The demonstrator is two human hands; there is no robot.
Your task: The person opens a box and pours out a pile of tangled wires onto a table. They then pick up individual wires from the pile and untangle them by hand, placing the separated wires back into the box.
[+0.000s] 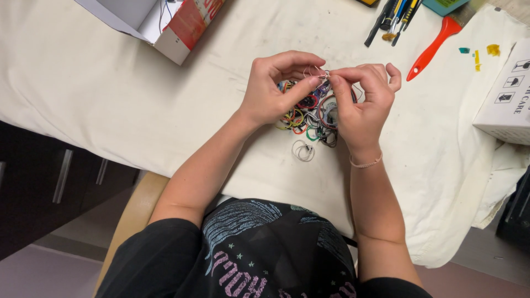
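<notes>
My left hand and my right hand meet above a heap of small coloured wire loops on a cream cloth. Both pinch the same thin, pale wire loop between thumb and forefinger, fingertips nearly touching. The held loop is tiny and partly hidden by my fingers. A single whitish loop lies apart, just in front of the heap, towards me.
The cream cloth covers the table. An open cardboard box sits at the back left, a white box at the right. A red-handled brush, several pens and small coloured scraps lie at the back right.
</notes>
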